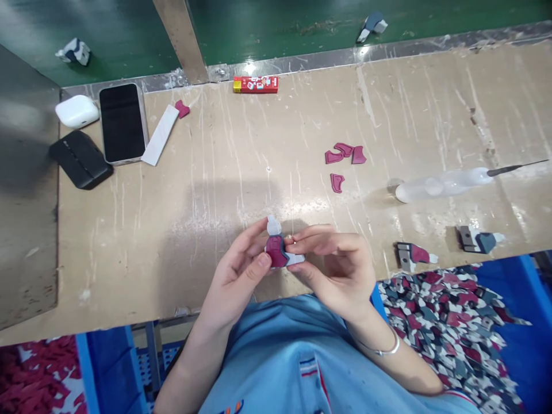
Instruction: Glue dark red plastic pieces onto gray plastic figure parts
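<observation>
Showing from above a worn tan counter (241, 144), stretching across the view. Below its near edge at right, revealing a blue bin (517, 287) heaped with maroon, dark grey and white pieces; at left, part of a second blue bin (81, 368) with maroon pieces inside. At the middle of the near edge, bringing together the person's left hand (230, 276) and right hand (345, 267), both curled narrow on one part (276, 251). At right, including a translucent bottle (444, 184) lying on its side, thin dark tip pointing right. At far left, grouping a phone (123, 123), a black case (81, 160) and a white case (77, 111). Over the counter near its front edge, holding the maroon, dark grey and white part between both hands: long axis running roughly away from the body, one pale tip pointing to the far edge, a pale arm pointing right. Pressing the left thumb on its maroon face; pinching the pale arm with the right fingertips. Beyond, to the right, scattering four small maroon bits (337, 183).
</observation>
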Available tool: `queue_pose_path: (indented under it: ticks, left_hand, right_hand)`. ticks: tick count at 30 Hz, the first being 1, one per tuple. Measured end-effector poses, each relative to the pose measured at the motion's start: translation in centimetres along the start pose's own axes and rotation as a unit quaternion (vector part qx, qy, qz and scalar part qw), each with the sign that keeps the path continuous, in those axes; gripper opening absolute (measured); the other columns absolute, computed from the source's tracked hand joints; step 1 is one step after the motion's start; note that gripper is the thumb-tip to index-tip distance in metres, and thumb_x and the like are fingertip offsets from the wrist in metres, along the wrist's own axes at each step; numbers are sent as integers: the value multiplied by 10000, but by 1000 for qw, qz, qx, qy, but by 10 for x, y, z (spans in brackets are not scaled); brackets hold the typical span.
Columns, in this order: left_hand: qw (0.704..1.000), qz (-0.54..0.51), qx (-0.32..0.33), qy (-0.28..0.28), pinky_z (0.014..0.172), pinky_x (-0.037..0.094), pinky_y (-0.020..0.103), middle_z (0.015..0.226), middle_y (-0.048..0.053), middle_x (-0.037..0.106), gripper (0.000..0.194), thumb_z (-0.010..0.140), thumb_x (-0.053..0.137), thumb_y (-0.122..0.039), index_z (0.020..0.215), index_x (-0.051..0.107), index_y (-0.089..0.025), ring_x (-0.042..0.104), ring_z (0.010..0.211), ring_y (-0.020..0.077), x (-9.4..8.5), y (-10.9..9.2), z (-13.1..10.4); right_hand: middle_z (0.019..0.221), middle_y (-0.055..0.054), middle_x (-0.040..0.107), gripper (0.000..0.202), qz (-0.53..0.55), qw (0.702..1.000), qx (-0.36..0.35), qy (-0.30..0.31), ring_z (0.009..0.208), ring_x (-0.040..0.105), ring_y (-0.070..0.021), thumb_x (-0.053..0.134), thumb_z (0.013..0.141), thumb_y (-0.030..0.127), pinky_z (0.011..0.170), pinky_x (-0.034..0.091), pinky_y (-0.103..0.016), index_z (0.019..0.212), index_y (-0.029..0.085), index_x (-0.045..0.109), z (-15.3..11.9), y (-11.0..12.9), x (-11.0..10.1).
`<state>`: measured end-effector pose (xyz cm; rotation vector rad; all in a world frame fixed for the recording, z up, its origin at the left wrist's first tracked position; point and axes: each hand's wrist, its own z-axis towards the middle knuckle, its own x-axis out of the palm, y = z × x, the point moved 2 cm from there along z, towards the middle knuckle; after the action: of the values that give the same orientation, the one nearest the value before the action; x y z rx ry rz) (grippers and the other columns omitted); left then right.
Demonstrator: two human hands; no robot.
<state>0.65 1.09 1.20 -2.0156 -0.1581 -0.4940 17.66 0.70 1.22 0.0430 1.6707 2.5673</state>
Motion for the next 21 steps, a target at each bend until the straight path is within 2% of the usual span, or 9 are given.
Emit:
queue_pose_path:
  ticks: [4, 7, 10, 13, 15, 17, 19, 21]
  left_hand:
    - [999, -2, 45, -20, 1025, 701, 398, 1189, 75, 887, 528, 907, 909, -525, 1377, 797, -314, 854, 1150, 282, 1, 4, 1]
    - [994, 26, 93, -45, 1024, 705, 377, 1215, 86, 888, 489, 946, 881, -481, 1387, 789, -292, 850, 1181, 291, 5, 5, 0]
    - [981, 90, 159, -69, 1041, 691, 320, 1302, 66, 866, 426, 1010, 829, -344, 1421, 725, -301, 840, 1214, 248, 9, 2, -4]
    - [955, 199, 214, -51, 1093, 662, 293, 1358, 41, 845, 357, 1041, 763, -199, 1374, 688, -304, 817, 1266, 207, 10, -2, -8]
    - [937, 264, 225, -32, 1131, 647, 312, 1384, 56, 832, 349, 1036, 748, -162, 1358, 690, -283, 795, 1312, 212, 8, -4, -8]
    - [933, 281, 222, -37, 1143, 644, 325, 1410, 70, 822, 390, 1013, 774, -163, 1379, 692, -270, 781, 1338, 223, 5, -5, -6]
    - [946, 240, 212, -55, 1102, 663, 301, 1375, 66, 839, 438, 957, 847, -171, 1363, 712, -266, 801, 1302, 223, 1, -7, -2]
    - [960, 184, 198, -68, 1015, 682, 235, 1237, 38, 886, 409, 883, 914, -155, 1254, 778, -257, 850, 1180, 201, 0, -8, 1]
  right_hand:
    - [923, 4, 840, 347, -9, 1000, -4, -4, 952, 797, -226, 824, 932, 76, 854, 730, -408, 1098, 307, 626, -2, -2, 1]
    - [961, 1, 828, 337, 3, 1000, 1, -8, 986, 784, -206, 818, 934, 60, 912, 710, -379, 1100, 302, 651, -4, -4, 2]
    - [1091, -31, 813, 287, 14, 999, 35, 19, 1045, 778, -209, 797, 993, 172, 984, 685, -396, 1223, 306, 691, -4, -5, 0]
    - [1227, -76, 781, 379, -31, 995, 76, 53, 1040, 767, -222, 802, 1014, 314, 957, 674, -397, 1383, 311, 714, 0, -5, -5]
    - [1186, -72, 780, 314, -53, 993, 85, 65, 1009, 763, -220, 803, 1011, 303, 905, 675, -376, 1323, 316, 771, 3, -5, -8]
    - [1106, -52, 798, 201, -42, 992, 95, 65, 991, 775, -211, 802, 1006, 247, 863, 680, -343, 1195, 312, 812, 5, -6, -9]
    - [1065, -36, 825, 150, -11, 992, 113, 59, 970, 801, -197, 804, 1003, 227, 838, 689, -311, 1135, 299, 807, 5, -7, -8]
    - [1059, -32, 845, 119, 28, 990, 131, 45, 951, 825, -187, 802, 1013, 253, 817, 700, -289, 1126, 288, 790, 3, -7, -5]
